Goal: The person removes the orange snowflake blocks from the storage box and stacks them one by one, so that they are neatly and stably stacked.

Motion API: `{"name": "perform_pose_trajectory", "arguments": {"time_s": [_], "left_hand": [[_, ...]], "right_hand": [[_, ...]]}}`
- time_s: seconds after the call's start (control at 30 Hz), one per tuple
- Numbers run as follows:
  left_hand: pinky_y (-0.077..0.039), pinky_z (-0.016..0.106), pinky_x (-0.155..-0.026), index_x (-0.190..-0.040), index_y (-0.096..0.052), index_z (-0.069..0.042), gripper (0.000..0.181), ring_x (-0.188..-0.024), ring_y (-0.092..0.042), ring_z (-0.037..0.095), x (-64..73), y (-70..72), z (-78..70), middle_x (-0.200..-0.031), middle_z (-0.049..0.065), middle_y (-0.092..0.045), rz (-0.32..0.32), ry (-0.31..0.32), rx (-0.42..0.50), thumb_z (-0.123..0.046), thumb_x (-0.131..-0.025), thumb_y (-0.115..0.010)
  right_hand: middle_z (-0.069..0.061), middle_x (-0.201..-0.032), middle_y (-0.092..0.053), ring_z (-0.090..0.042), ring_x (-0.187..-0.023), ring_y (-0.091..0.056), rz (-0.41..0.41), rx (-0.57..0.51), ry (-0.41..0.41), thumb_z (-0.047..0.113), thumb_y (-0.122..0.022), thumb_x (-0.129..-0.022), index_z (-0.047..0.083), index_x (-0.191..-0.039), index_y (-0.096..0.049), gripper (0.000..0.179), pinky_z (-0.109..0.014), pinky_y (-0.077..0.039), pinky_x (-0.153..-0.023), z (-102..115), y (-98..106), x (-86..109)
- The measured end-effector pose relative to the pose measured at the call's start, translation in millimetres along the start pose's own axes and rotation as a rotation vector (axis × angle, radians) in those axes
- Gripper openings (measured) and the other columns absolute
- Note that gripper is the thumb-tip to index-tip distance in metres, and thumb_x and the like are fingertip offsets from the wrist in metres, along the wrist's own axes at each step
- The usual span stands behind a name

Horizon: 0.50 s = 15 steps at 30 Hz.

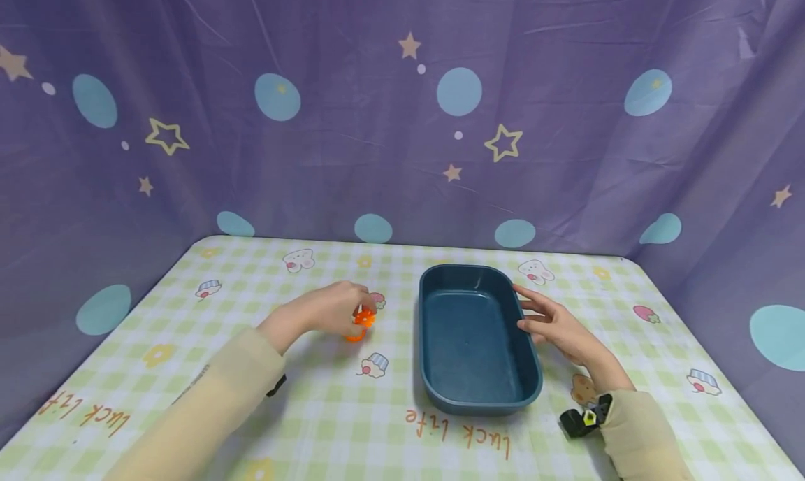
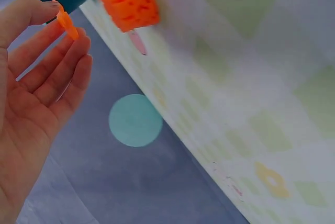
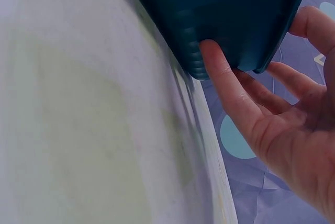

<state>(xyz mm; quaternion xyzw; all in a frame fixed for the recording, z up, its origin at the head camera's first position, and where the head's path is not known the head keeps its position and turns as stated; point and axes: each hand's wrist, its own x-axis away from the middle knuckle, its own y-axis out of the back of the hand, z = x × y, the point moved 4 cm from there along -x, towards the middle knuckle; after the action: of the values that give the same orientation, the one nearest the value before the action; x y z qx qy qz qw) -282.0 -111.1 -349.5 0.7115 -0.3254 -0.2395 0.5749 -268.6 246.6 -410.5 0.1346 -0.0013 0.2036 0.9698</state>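
Observation:
My left hand [image 1: 336, 310] is over the tablecloth, left of a dark blue rectangular bin [image 1: 481, 402]. Between thumb and fingertips it pinches a thin orange piece [image 2: 66, 22]. Just under it, a chunky orange block with a pitted surface [image 2: 129, 5] sits on the cloth; in the head view, fingers partly cover the orange things. My right hand [image 1: 560, 331] rests against the right side of the bin. Its fingers are spread, with one fingertip [image 3: 212, 51] touching the outer wall and others near the rim. The inside of the bin shows bare.
A green-and-white checked tablecloth [image 1: 302, 411] with printed cakes, flowers and lettering covers the table. Behind it hangs a purple curtain [image 1: 352, 117] with stars and blue spots. A small black device [image 1: 585, 419] is strapped at the right wrist.

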Motion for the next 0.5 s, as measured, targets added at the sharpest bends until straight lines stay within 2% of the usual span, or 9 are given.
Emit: {"name": "perform_pose_trajectory", "arguments": {"time_s": [0.23,0.5], "left_hand": [[-0.039,0.02,-0.055,-0.084,-0.067,-0.01,0.013,-0.058,-0.043,0.007,5.7,-8.4,7.6,-0.073,0.001,-0.055,-0.02,-0.024,-0.014,-0.014,-0.071,-0.064],[-0.038,0.019,-0.055,-0.082,-0.067,-0.009,0.012,-0.058,-0.043,0.007,7.7,-13.7,10.6,-0.071,0.0,-0.053,-0.003,-0.024,-0.024,-0.014,-0.072,-0.065]], "right_hand": [[-0.026,-0.143,-0.024,-0.039,-0.118,-0.044,-0.002,-0.002,0.009,0.017,-0.056,-0.09,0.016,-0.146,-0.021,0.066,-0.035,-0.052,-0.074,0,0,0.0],[-0.027,-0.143,-0.024,-0.039,-0.117,-0.045,-0.004,-0.002,0.008,0.017,-0.056,-0.09,0.016,-0.145,-0.021,0.066,-0.034,-0.052,-0.074,0,1,0.0]]}}
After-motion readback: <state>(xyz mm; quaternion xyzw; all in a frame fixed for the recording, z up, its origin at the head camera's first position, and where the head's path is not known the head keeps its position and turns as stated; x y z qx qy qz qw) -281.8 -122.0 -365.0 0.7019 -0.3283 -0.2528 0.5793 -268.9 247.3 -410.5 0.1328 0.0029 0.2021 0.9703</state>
